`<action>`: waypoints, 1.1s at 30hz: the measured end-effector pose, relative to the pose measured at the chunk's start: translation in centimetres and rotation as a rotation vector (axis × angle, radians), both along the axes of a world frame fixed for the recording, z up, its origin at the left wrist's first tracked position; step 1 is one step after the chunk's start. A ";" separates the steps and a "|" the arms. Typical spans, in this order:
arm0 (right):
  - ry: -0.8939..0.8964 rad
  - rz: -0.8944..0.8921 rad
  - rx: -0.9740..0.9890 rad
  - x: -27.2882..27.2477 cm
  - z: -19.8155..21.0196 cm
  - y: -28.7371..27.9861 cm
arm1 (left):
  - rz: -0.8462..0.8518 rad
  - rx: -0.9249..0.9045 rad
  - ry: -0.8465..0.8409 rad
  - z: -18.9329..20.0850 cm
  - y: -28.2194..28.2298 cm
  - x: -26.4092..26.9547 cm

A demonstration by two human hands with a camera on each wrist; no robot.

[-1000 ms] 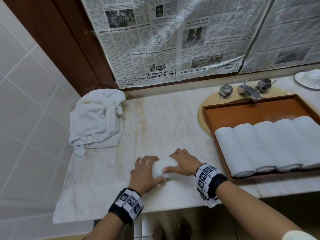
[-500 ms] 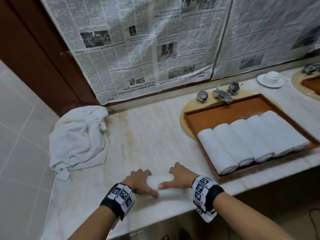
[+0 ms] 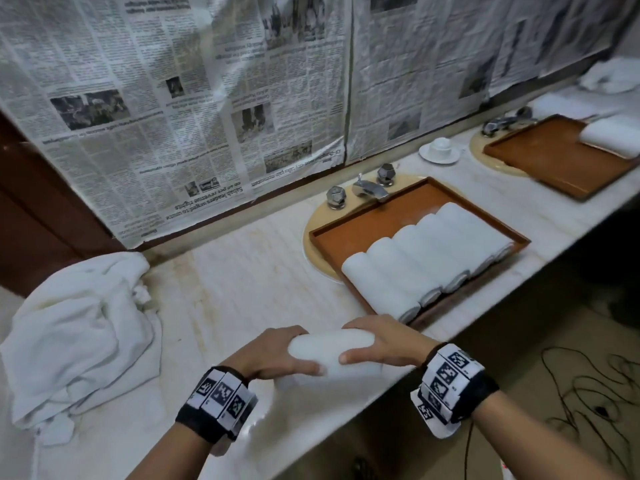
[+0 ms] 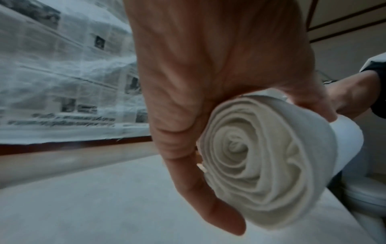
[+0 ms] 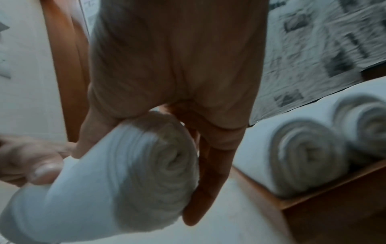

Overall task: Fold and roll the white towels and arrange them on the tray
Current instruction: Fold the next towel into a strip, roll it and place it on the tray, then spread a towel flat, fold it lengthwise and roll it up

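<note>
— Two hands, one roll: our left hand (image 3: 273, 355) grips the left end of the tightly rolled white towel (image 3: 334, 353) and our right hand (image 3: 377, 344) grips the right end, fingers curled over the top, thumbs on the near side.

— Where do we have it?

— Lower middle of the head frame, at the near edge of the pale marble counter (image 3: 242, 292); whether it touches the stone we cannot tell. Its long axis runs left to right across the picture, roughly along the counter edge.

— What do the wrist views add?

— The ends. The left wrist view shows the spiral of layers (image 4: 256, 163) on the left end; the right wrist view shows the other spiral (image 5: 158, 166), blurred, plus the ends of rolled towels (image 5: 307, 156) in the brown wooden tray (image 5: 325, 194) just beside.

— And the head view alone?

— Five white rolls (image 3: 426, 258) side by side in that tray (image 3: 349, 237), centre right, their axes crossing ours, and a crumpled white towel heap (image 3: 79, 334) at lower left.
</note>
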State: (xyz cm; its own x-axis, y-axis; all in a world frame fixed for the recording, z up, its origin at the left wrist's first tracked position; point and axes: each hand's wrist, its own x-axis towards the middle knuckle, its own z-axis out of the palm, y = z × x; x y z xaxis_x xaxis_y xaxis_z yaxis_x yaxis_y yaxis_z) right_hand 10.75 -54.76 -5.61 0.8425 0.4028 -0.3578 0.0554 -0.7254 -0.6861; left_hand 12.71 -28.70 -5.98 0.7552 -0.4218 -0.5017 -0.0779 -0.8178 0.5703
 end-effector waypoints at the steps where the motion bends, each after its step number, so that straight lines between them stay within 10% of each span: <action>1: -0.022 -0.042 0.017 -0.2 0.4 -1.0 | -0.013 -0.027 -0.022 0.6 -0.9 0.5; 33: -0.328 -0.696 0.203 11.6 2.3 -36.4 | -0.342 -0.202 -0.289 8.0 -39.6 23.5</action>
